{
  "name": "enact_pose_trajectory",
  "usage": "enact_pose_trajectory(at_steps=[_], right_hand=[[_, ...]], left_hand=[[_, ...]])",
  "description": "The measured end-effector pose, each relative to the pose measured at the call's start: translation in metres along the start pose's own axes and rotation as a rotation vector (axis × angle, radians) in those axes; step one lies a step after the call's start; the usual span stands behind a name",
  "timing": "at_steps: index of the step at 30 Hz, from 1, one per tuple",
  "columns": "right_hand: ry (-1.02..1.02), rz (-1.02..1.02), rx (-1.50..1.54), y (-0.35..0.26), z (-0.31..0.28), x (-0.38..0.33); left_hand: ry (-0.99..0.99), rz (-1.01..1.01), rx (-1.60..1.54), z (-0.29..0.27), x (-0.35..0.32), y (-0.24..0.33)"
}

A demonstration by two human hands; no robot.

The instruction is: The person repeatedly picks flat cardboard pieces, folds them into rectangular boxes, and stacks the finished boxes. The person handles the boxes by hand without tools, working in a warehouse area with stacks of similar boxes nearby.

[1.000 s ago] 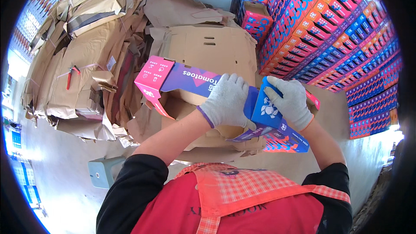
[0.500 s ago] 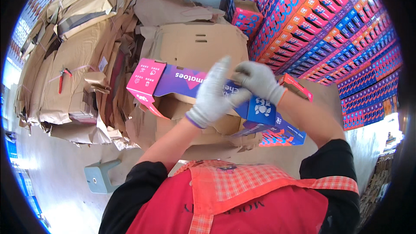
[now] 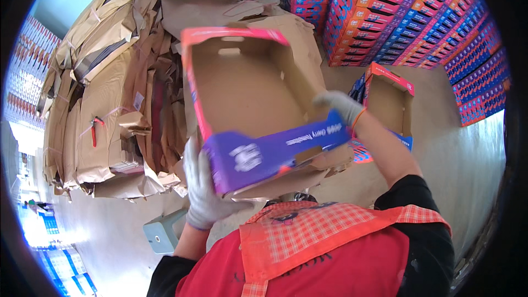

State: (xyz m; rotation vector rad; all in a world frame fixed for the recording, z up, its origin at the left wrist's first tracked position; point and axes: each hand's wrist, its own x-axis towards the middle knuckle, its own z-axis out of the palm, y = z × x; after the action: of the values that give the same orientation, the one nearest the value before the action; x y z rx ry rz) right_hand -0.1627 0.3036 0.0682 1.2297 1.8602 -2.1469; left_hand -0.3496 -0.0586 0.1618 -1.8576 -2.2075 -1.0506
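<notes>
An open-topped cardboard tray box [image 3: 247, 88], brown inside with pink and purple-blue printed walls, is tilted in front of me between both hands. My left hand [image 3: 203, 190], in a white glove, holds its near left corner, fingers along the outer wall and thumb stretched out below the near wall. At the right end, my right hand [image 3: 342, 109], also gloved, grips the rim near the corner; its fingertips are partly blurred. Under the tray box lies a pile of flat brown cardboard [image 3: 300, 36].
Another open tray box [image 3: 388, 104] stands lower down to the right. Stacked printed boxes [image 3: 379, 14] rise at the far right. Bundled brown cardboard [image 3: 110, 99] with red-handled pliers [image 3: 94, 131] on it stands left. A grey-green stool [image 3: 160, 234] is on the floor.
The tray box has turned so its open inside faces me, with its walls standing up. My left hand has moved down and left to its corner; my right hand has moved to its right end.
</notes>
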Motion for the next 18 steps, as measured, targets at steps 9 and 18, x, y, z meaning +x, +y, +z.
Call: enact_pose_trajectory(at_steps=[9,18], right_hand=[[0.736,-1.074,0.036,-0.019,0.025,-0.085],[0.359,-0.600,-0.707,-0.072,0.088,-0.157]], left_hand=[[-0.139,0.405,-0.179,0.107,0.086,0.071],[0.161,-0.050,-0.579,0.158,0.062,0.074]])
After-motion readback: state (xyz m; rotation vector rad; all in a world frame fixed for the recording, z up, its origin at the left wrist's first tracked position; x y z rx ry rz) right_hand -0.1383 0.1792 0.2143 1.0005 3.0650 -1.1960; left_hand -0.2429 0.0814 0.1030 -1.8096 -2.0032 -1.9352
